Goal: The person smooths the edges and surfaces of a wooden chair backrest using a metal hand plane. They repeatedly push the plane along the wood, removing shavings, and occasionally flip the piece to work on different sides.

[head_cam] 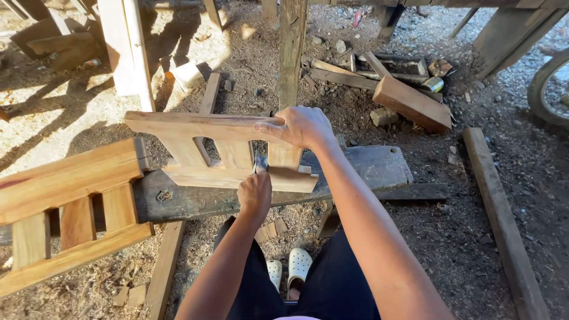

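A: What sits farthest left?

B: A larger slatted wooden frame (pixel 71 207), at about nine o'clock from the hands, lying tilted with its near end dropping toward the sawdust ground (pixel 101 284). Its right end rests on the dark, worn plank bench (pixel 367 169).

A: And moving toward the middle?

B: A small wooden frame (pixel 201 151), two rails joined by short slats, stands on edge on the bench. The person's left hand (pixel 255 192) is at its lower rail, at about six o'clock from the frame's centre, fingers curled closed against the wood; whether it truly grips the rail or only presses on it cannot be told.

A: The other hand?

B: The right hand (pixel 299 125) is at about two o'clock from the left one, clamped over the right end of the top rail, fingers wrapped across it.

A: What lies below?

B: At six o'clock, dark trousers and a pair of white perforated clogs (pixel 289 269) on the sawdust.

A: And to the right?

B: At one o'clock, a thick reddish wood block (pixel 412 104) among scrap offcuts. At three o'clock, a long plank (pixel 504 225) lies on the dirt. Far right, at two o'clock, part of a tyre (pixel 548 89) shows.
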